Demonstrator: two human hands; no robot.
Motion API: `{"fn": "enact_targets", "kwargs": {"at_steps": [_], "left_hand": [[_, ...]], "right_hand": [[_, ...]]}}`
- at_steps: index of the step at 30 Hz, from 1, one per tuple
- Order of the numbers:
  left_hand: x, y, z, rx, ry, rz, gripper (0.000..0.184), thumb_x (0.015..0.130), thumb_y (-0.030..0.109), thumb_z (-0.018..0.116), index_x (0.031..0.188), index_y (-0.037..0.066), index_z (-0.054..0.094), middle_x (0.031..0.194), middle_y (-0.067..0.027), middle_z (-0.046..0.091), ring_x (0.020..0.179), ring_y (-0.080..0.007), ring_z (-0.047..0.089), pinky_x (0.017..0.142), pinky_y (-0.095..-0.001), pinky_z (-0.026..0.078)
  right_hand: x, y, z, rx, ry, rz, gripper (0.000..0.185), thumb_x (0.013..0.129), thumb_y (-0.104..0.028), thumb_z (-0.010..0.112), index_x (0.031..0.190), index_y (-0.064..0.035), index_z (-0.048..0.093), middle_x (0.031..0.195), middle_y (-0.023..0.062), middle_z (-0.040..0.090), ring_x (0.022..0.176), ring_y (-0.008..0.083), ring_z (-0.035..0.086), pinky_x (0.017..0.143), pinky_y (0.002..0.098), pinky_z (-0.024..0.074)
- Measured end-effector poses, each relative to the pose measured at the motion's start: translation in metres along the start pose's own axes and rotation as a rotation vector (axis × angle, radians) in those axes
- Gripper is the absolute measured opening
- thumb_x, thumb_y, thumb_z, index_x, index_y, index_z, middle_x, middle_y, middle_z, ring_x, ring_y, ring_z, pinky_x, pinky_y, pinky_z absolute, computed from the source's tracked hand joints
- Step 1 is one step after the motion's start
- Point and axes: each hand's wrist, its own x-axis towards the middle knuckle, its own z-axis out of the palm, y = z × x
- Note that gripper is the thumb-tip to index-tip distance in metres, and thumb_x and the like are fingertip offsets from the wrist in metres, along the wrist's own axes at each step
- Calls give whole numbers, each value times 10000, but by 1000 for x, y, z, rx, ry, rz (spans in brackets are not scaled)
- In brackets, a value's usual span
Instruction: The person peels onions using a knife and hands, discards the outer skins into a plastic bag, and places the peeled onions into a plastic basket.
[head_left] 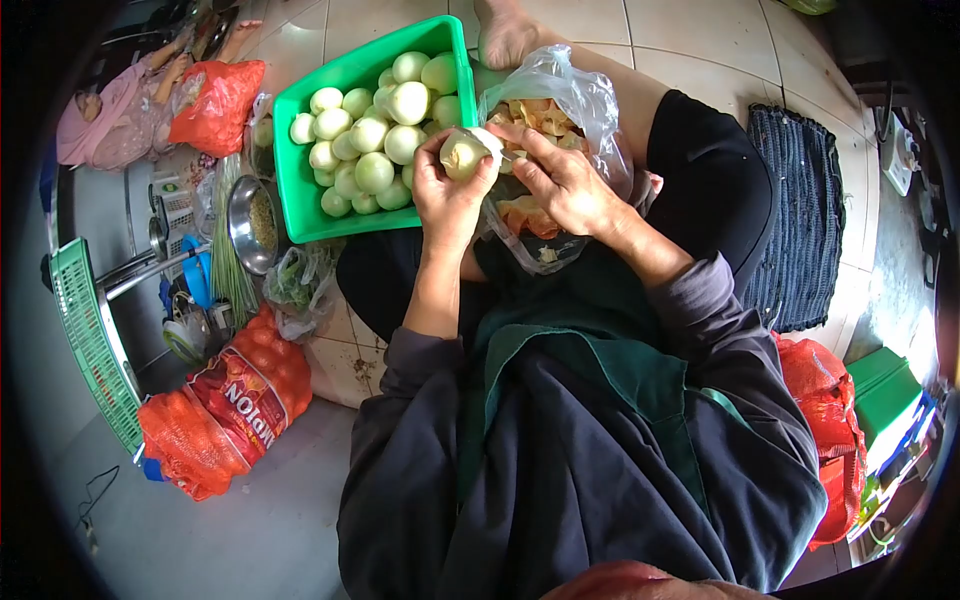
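Note:
My left hand [447, 192] is wrapped round a pale, partly peeled onion [460, 157], held just beyond the front right corner of a green tub [290, 190]. My right hand [572, 192] is closed at the onion's right side, its index finger stretched along the top and its thumb below. Between those fingers shows a sliver of what looks like a small knife [514, 154]; most of it is hidden in the hand. Several peeled onions [375, 172] fill the tub. Under my right hand, a clear plastic bag [575, 80] holds brown, papery onion skins [528, 215].
A red net sack [225, 405] lies at lower left, near a green crate [90, 340]. A metal bowl [250, 225] stands left of the tub. Another person [115, 125] is at upper left. To the right are a dark woven mat [795, 215] and a red bag [825, 430].

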Motion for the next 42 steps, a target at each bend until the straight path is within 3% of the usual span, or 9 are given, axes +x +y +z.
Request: {"fn": "enact_targets", "kwargs": {"at_steps": [6, 13, 16, 19, 24, 31, 32, 36, 42], "left_hand": [[-7, 5, 1, 61, -61, 23, 456, 809, 21, 633, 1221, -23, 441, 1139, -127, 556, 1008, -192, 575, 872, -319, 519], [2, 18, -22, -950, -71, -342, 498, 804, 132, 564, 1271, 4, 452, 1249, -130, 532, 1140, -308, 533, 903, -423, 491], [4, 16, -27, -644, -66, -229, 532, 790, 118, 561, 1302, 40, 436, 1246, -112, 525, 1167, -308, 519, 916, -425, 476], [3, 17, -24, -370, -72, -169, 607, 794, -13, 567, 1358, 65, 356, 1221, -102, 518, 1145, -244, 522, 927, -393, 484], [-2, 13, -16, -121, -83, -135, 681, 813, -61, 646, 1384, 66, 299, 1188, -89, 511, 1081, -178, 538, 930, -331, 488], [-4, 12, -6, 29, -153, -13, 707, 791, -33, 718, 1369, 52, 320, 1190, -89, 514, 1074, -170, 548, 919, -295, 490], [-4, 11, -6, 29, -173, 1, 704, 792, -30, 719, 1368, 48, 322, 1192, -90, 514, 1074, -171, 549, 921, -296, 490], [-6, 16, -3, 41, -211, -17, 708, 797, -22, 720, 1376, 26, 313, 1194, -92, 516, 1077, -175, 552, 929, -303, 488], [-8, 16, -6, 9, -220, -46, 768, 797, -11, 723, 1412, 13, 265, 1256, -112, 469, 1112, -186, 533, 945, -317, 480]], "right_hand": [[8, 16, -7, 89, 111, 72, 398, 992, -229, 411, 1371, -111, 442, 1204, 183, 591, 1130, 305, 576, 966, 360, 442], [9, 11, -24, 221, 8, 331, 412, 986, -212, 415, 1381, -96, 437, 1189, 141, 543, 1090, 218, 518, 936, 312, 403], [9, 12, -34, 114, -95, 341, 453, 981, -226, 425, 1411, -84, 402, 836, 46, 463, 735, 138, 443, 678, 264, 390], [6, 1, -37, 92, -127, 343, 474, 975, -224, 432, 1429, -99, 384, 667, -14, 470, 575, 81, 433, 544, 237, 389], [5, -2, -39, 215, -235, 274, 509, 952, -183, 485, 1432, -82, 349, 1052, 149, 636, 934, 186, 570, 876, 318, 438], [0, -3, -13, 150, -203, -14, 536, 947, -70, 474, 1461, -85, 319, 843, 38, 540, 847, 161, 521, 855, 307, 435], [-1, -5, -17, 153, -287, 129, 523, 950, -77, 481, 1452, -83, 333, 984, 94, 602, 1023, 227, 549, 969, 357, 406], [0, 3, -14, 25, -221, -44, 470, 965, -163, 472, 1423, -152, 367, 1024, 190, 639, 914, 274, 651, 824, 388, 496], [5, 9, -13, 77, -109, -132, 387, 985, -150, 464, 1372, -147, 458, 1184, 120, 614, 1021, 221, 620, 895, 336, 482]]}}
